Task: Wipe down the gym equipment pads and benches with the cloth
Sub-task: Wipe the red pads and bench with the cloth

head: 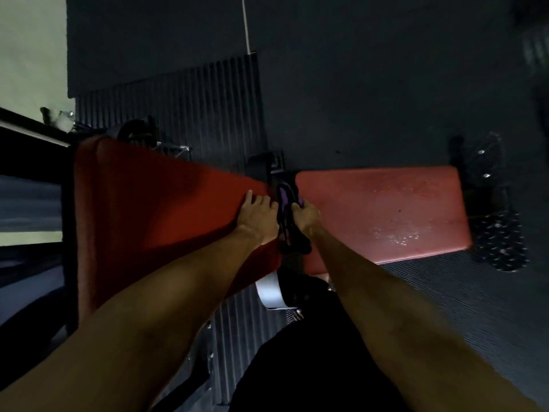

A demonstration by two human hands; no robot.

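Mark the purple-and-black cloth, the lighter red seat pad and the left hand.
purple-and-black cloth [284, 198], head view, its purple fold.
lighter red seat pad [386, 208], head view, bare top surface.
left hand [257, 214], head view, its back.

Bunched dark-purple cloth [284, 203] lies between shaded red pad [148, 203] and scuffed red pad [380, 209].

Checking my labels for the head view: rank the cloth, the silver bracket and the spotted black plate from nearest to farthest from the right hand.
1. cloth, gripped in the right hand.
2. silver bracket, lower down, toward the person.
3. spotted black plate, far right, beyond the lighter red pad.
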